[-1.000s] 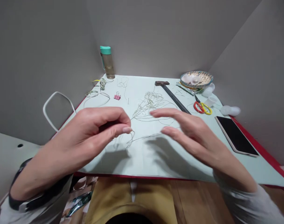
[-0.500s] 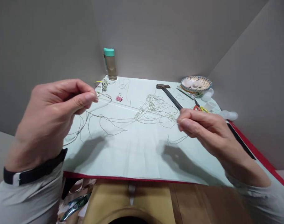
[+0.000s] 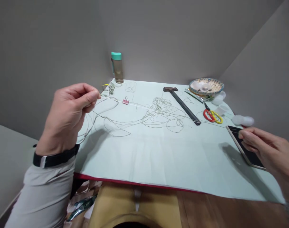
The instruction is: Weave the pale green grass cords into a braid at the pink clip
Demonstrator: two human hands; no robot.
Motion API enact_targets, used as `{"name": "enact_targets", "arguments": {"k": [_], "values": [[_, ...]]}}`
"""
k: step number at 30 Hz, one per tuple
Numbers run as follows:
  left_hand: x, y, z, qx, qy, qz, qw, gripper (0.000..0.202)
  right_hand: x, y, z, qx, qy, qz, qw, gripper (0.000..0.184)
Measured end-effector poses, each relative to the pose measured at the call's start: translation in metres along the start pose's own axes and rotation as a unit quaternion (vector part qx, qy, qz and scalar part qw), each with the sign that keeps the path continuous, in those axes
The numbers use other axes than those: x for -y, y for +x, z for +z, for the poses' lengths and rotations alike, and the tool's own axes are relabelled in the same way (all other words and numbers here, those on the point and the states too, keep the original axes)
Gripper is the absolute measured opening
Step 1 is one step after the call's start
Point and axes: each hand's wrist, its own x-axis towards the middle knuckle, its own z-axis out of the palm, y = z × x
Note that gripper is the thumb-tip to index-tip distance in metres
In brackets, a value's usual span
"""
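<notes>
My left hand is raised over the table's left edge, thumb and forefinger pinched on a thin pale thread. That thread runs right toward a loose tangle of thread in the middle of the pale green table cover. My right hand is far out at the right, fingers pinched together over a black phone; a very fine strand seems to lead to it, but I cannot make it out clearly.
A teal-capped bottle stands at the back left, a pink binder clip near it. A hammer, red-and-yellow scissors, small clear cups and a woven bowl lie at the back right. Grey walls enclose the table.
Both hands have drawn apart: the left stayed raised at the left holding the thread, the right swept far to the right over the phone, stretching the thread out.
</notes>
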Motion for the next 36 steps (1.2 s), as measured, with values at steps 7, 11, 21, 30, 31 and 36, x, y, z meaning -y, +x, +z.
{"name": "enact_targets", "arguments": {"k": [7, 11, 21, 30, 31, 36], "values": [[-0.012, -0.020, 0.017, 0.138, -0.055, -0.106, 0.983, 0.013, 0.034, 0.002, 0.033, 0.085, -0.039, -0.087, 0.992, 0.027], [-0.016, -0.029, 0.030, 0.179, -0.124, -0.172, 0.961, 0.018, 0.093, -0.033, 0.074, 0.240, 0.040, -0.303, 0.922, 0.021], [-0.035, -0.046, 0.050, 0.119, -0.197, -0.197, 0.953, 0.038, 0.180, -0.085, 0.143, 0.272, 0.216, -0.395, 0.851, 0.017], [-0.037, -0.047, 0.047, 0.075, -0.271, -0.198, 0.939, 0.039, 0.194, -0.078, 0.161, 0.434, 0.346, -0.228, 0.800, 0.014], [-0.037, -0.045, 0.046, 0.071, -0.280, -0.191, 0.938, 0.042, 0.192, -0.077, 0.159, 0.441, 0.331, -0.238, 0.799, 0.018], [-0.042, -0.037, 0.037, -0.010, -0.315, -0.158, 0.936, 0.044, 0.171, -0.071, 0.146, 0.413, 0.269, -0.289, 0.820, 0.025]]}}
